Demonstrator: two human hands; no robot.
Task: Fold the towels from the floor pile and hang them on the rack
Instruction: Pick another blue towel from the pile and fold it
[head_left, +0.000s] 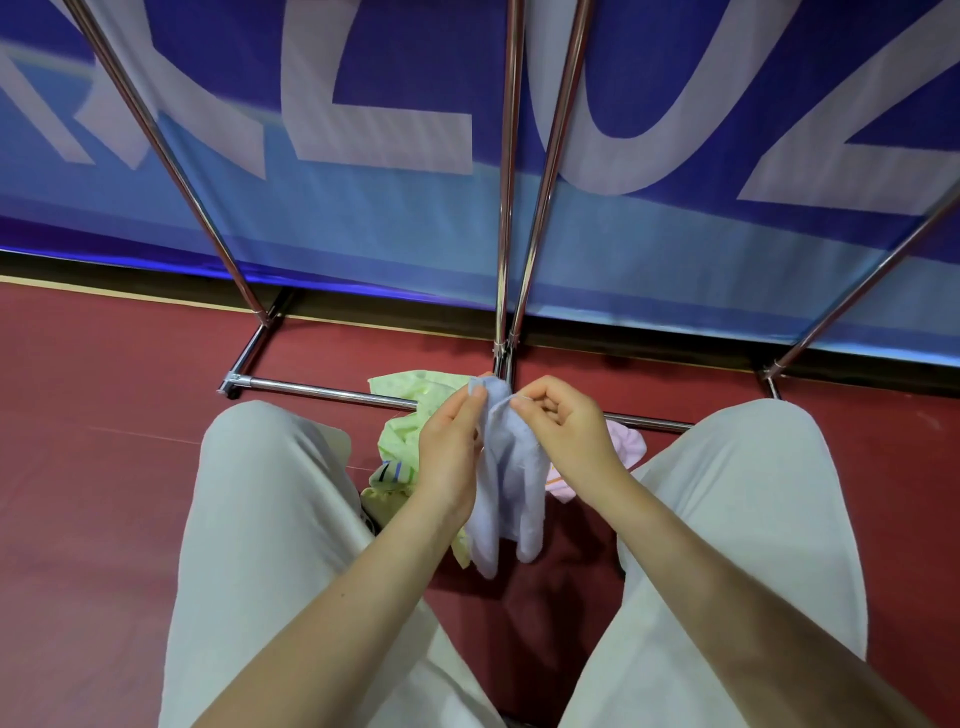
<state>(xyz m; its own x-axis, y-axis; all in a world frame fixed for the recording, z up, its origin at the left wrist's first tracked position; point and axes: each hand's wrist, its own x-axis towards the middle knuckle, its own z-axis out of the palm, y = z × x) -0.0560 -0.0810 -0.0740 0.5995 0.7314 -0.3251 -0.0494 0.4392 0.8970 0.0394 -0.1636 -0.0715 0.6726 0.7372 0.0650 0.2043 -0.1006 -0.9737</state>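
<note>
Pale trousers (249, 545) cover both knees, which flank the hands. Beyond the grip, a blue banner (415, 218) backs the chrome rack (506, 182), whose base bar (332, 392) lies on the red floor (104, 415). Under the grip lie a green towel (410, 415) and, rightward, a pink towel (628, 441). Left hand (449, 457) and right hand (566, 426) each pinch the top edge of a lavender towel (511, 493), which hangs between them, clear of the rack.

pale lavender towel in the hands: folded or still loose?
Loose, not folded. The pale lavender terry towel hangs in bunched drapes, its top edge pinched by the left hand and right hand.
</note>
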